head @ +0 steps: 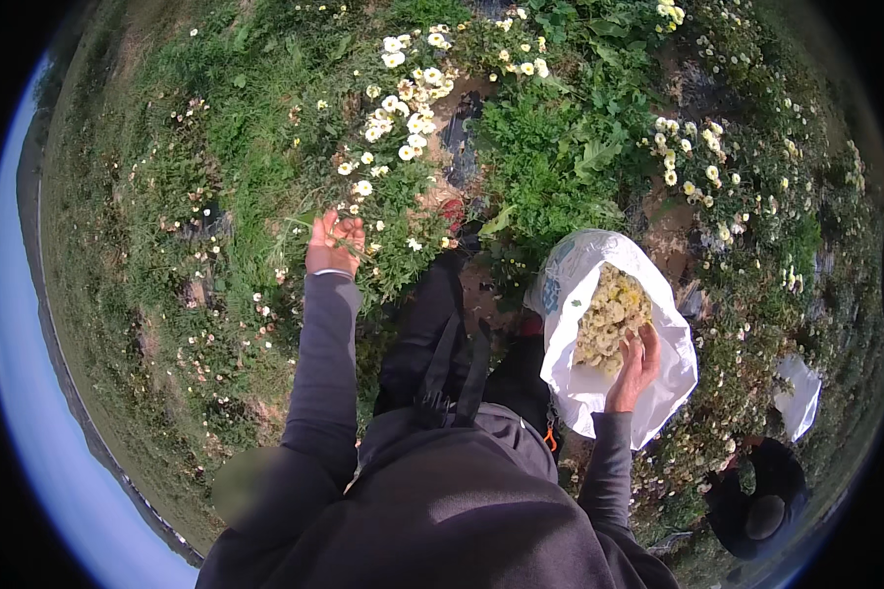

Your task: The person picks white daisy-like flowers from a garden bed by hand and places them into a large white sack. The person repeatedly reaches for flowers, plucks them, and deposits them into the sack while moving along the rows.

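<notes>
My left hand [337, 244] is palm up over the plants, its fingers curled around a green leafy sprig [303, 221]. White blossoms with yellow centres [363, 188] grow just beyond it. At my right side stands a white woven sack [563, 309] with its mouth folded wide. Picked pale-yellow flower heads [610, 313] lie inside it. My right hand [636, 364] reaches into the sack mouth, fingertips at the flower heads. Whether any flower is between those fingers is hidden.
Flowering rows [714, 169] run on both sides, with leafy green weeds [560, 154] between them. Black plastic mulch [460, 140] and bare soil show near my feet. At lower right, another person [762, 493] bends near a second white bag [797, 397]. An orange clip [550, 437] hangs at my waist.
</notes>
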Available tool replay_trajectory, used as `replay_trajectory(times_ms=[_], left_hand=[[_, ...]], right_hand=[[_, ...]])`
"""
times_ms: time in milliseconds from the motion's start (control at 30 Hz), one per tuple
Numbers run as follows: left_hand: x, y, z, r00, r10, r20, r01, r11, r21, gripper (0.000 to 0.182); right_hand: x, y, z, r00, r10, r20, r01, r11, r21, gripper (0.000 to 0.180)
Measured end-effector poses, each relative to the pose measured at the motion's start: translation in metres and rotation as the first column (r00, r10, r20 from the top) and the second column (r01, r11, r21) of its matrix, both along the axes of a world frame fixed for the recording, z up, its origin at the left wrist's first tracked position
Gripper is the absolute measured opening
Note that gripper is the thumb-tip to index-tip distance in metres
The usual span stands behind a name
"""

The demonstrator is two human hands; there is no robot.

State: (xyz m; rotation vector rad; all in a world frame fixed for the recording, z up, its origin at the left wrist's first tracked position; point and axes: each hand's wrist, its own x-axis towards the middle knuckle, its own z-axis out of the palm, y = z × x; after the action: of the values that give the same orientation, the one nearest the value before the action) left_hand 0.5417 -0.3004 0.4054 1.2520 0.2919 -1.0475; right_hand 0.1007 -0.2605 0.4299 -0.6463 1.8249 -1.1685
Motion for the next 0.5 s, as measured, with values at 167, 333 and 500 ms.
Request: replay_trajectory(times_ms=[167, 333, 500], left_hand=[[0.074, 0.022, -0.029, 0.993, 0.113, 0.017, -0.113, 0.992, 0.06, 0.031], [0.217, 0.064, -0.102, 0.683, -0.495, 0.536, -0.212, 0.569, 0.795, 0.031], [0.257, 0.063, -0.195, 0.263, -0.765, 0.588, -0.061, 0.595, 0.802, 0.035]], right_hand=[[0.105, -0.078, 0.017, 0.858, 0.464, 0.222, -0.455, 0.886, -0.094, 0.022], [0.256, -0.125, -0.084, 0.55, 0.643, 0.533, -0.756, 0.655, -0.01, 0.017], [0.422, -0.152, -0.243, 0.214, 0.968, -0.134, -0.959, 0.234, 0.158, 0.027]])
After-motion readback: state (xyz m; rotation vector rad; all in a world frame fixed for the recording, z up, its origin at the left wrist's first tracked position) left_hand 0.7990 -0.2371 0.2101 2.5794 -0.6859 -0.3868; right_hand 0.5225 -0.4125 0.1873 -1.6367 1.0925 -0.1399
